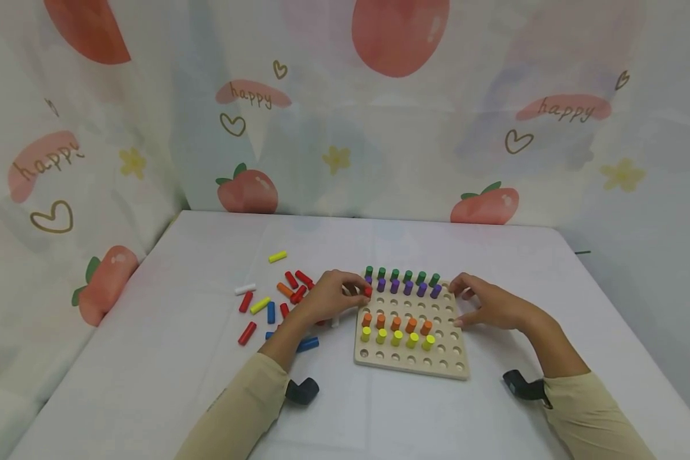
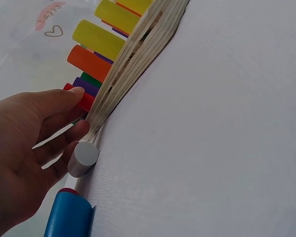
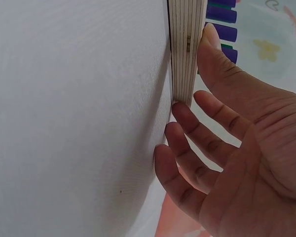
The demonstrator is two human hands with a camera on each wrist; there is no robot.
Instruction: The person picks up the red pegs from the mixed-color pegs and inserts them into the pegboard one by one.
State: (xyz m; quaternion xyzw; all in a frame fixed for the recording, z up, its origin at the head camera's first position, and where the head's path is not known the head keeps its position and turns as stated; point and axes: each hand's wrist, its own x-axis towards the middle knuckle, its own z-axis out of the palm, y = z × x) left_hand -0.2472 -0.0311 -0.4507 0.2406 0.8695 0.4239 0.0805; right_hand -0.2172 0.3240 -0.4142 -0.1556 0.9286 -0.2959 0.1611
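A wooden pegboard (image 1: 445, 335) lies on the table, with green and purple pegs in its far rows and orange and yellow ones in its nearer rows. My left hand (image 1: 328, 295) is at the board's left edge, pinching a red peg (image 1: 368, 292) between thumb and fingers. In the left wrist view that red peg (image 2: 85, 101) stands at the board beside a purple one; its lower end is hidden. My right hand (image 1: 494, 305) rests against the right edge, fingers loosely bent. The right wrist view shows its thumb (image 3: 212, 42) touching the board's rim.
Loose pegs lie scattered left of the board, among them a yellow peg (image 1: 277, 257), a white peg (image 1: 245, 289) and a blue peg (image 1: 271, 312). Another white peg (image 2: 83, 159) is beside my left fingers. A patterned cloth (image 1: 391, 160) hangs behind the table.
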